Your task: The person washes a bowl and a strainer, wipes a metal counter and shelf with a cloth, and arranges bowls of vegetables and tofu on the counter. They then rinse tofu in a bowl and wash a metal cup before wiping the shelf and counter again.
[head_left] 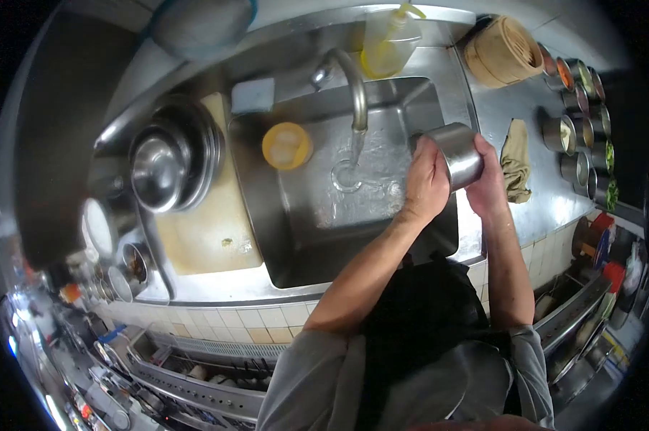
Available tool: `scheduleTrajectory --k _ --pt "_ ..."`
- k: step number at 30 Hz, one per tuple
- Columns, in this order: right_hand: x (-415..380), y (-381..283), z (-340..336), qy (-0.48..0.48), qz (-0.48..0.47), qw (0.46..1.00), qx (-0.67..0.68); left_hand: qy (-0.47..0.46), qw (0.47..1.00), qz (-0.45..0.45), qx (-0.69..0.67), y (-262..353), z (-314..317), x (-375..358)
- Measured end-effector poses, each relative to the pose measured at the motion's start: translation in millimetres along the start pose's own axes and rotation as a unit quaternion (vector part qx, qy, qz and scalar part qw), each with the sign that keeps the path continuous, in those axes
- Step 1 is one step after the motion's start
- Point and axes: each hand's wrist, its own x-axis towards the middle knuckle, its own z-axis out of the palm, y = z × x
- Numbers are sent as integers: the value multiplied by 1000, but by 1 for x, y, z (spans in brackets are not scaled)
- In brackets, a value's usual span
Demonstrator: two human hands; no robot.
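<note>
Between my two hands is a shiny metal container, tilted over the right side of the steel sink. My left hand wraps its left side, and my right hand grips its right side. Water runs from the curved faucet onto the sink floor around the drain. At the sink's left stands a yellow bowl with pale round pieces in it. A folded tan cloth lies on the counter just right of my right hand.
Stacked metal bowls rest on a cutting board at left. Behind the sink are a white cloth and a yellow-liquid pump bottle. A bamboo steamer and several ingredient tins stand at right.
</note>
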Motion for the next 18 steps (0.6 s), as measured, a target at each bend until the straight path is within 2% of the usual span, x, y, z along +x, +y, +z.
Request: scheduleTrajectory --k 1,3,5,9,10,12,15,18 --pt "-2 -6 4 -6 -15 999 -33 5 1000 0 1 6 -1 0" --pt "-8 -17 15 -12 -34 997 -68 29 996 61 -59 17 2 2" --pt "-16 -29 31 -11 -114 979 -169 32 993 53 -101 9 8 3" --pt "-34 -49 45 -22 -135 956 -258 23 976 18 -214 12 12 -2" --pt "-38 -53 47 -27 -142 951 -275 25 976 19 -215 16 16 -4" --pt "-43 -59 54 -34 -150 944 -291 79 981 85 -157 25 23 -7" --pt "-51 -64 59 -28 -170 927 -332 79 987 101 -101 26 22 -11" --pt "-54 -64 60 -25 -178 920 -348 59 984 91 -144 30 20 -14"
